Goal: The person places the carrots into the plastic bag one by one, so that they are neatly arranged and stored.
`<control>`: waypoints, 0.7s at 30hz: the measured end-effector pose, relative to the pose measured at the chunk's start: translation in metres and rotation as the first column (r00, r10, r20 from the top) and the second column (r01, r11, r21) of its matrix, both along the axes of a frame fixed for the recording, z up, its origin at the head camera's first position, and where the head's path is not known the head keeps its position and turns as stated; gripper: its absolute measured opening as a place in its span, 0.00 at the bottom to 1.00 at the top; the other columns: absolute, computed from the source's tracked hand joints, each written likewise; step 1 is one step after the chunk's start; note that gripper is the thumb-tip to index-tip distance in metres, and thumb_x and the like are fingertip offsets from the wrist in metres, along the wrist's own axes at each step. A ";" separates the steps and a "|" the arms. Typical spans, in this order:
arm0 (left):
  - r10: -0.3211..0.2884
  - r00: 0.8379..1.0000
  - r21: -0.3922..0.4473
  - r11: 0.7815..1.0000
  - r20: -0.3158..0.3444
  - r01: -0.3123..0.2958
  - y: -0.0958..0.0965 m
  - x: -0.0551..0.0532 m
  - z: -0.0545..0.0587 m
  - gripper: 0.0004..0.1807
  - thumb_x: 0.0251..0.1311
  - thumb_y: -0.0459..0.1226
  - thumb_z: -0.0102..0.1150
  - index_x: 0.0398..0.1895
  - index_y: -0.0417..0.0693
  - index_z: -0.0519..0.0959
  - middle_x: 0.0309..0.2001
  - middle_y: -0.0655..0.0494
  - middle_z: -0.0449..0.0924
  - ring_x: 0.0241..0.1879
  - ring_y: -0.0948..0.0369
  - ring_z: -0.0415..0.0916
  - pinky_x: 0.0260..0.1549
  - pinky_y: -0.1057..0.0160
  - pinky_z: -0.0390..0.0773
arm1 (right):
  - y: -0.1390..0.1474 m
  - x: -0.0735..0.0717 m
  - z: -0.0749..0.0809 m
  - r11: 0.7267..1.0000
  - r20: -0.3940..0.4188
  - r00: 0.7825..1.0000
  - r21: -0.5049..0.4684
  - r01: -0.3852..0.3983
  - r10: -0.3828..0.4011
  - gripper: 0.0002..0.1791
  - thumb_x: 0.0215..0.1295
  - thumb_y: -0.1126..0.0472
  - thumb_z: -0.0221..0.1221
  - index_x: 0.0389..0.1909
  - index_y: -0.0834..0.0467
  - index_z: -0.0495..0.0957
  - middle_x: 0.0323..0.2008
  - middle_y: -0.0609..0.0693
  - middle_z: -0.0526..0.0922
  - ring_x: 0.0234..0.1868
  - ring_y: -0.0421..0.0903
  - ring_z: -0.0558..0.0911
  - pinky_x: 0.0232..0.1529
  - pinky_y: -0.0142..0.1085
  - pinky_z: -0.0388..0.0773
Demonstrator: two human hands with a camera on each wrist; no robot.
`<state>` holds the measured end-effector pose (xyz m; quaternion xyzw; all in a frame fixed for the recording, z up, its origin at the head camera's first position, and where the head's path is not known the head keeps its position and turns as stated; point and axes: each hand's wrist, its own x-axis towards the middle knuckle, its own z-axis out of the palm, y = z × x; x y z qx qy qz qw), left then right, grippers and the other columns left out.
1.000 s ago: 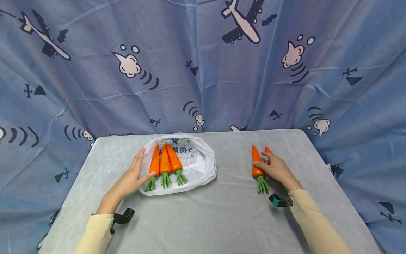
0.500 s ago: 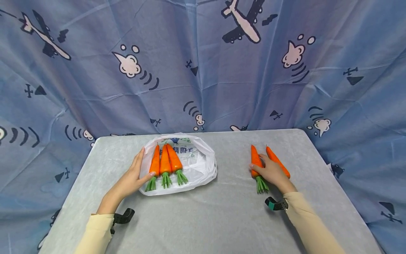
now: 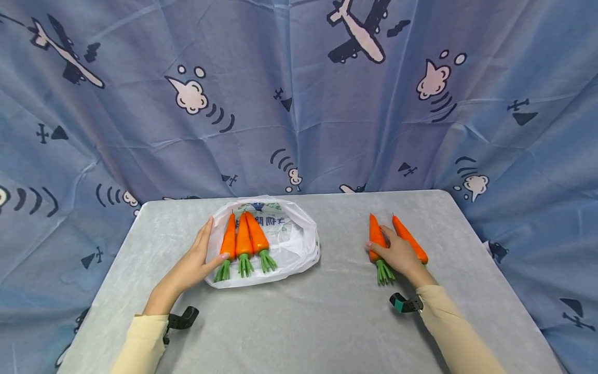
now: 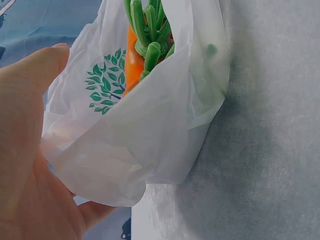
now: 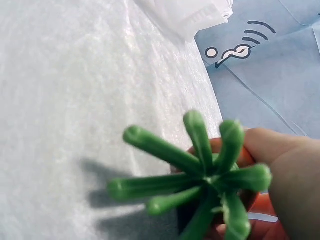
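Observation:
A white plastic bag [image 3: 299, 249] lies with its mouth facing the near side, and three carrots [image 3: 243, 239] with green tops rest side by side in it. Along the bag's left side my left hand [image 3: 191, 265] rests with straight fingers, its thumb reaching over the leftmost carrot. The left wrist view shows the thumb [image 4: 45, 65] apart from the fingers beside the bag [image 4: 125, 150]. My right hand [image 3: 402, 254] grips another carrot [image 3: 376, 234] between thumb and fingers. That carrot's green stems [image 5: 200, 175] point at the right wrist camera.
To the right of my right hand lies one more carrot [image 3: 408, 239], its top partly covered by the hand. All of it sits on a grey-white table [image 3: 299, 332]. A blue patterned curtain [image 3: 252, 104] hangs behind the far edge.
My right hand has shifted slightly left and now grips the left carrot of the pair, which moved a little left. The right carrot has come more into sight. My left hand stays put.

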<state>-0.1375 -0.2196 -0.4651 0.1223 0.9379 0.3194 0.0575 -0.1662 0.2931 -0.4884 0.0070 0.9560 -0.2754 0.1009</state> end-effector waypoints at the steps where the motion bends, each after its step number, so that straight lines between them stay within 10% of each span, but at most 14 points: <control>1: 0.000 1.000 -0.003 1.000 0.000 0.000 0.000 0.000 0.000 0.56 0.66 0.59 0.55 0.79 0.61 0.24 0.80 0.38 0.32 0.76 0.33 0.46 0.70 0.31 0.55 | 0.000 0.000 0.000 1.000 0.001 1.000 0.001 0.002 -0.002 0.50 0.67 0.32 0.52 0.77 0.63 0.51 0.72 0.71 0.61 0.68 0.70 0.67 0.66 0.66 0.64; 21: 0.002 1.000 -0.008 1.000 0.001 -0.002 -0.002 0.000 -0.001 0.57 0.66 0.60 0.55 0.79 0.58 0.25 0.80 0.38 0.33 0.75 0.33 0.48 0.69 0.31 0.56 | -0.001 0.000 -0.001 1.000 -0.023 1.000 0.000 0.016 -0.016 0.49 0.67 0.34 0.54 0.77 0.62 0.53 0.70 0.72 0.65 0.66 0.69 0.71 0.63 0.64 0.69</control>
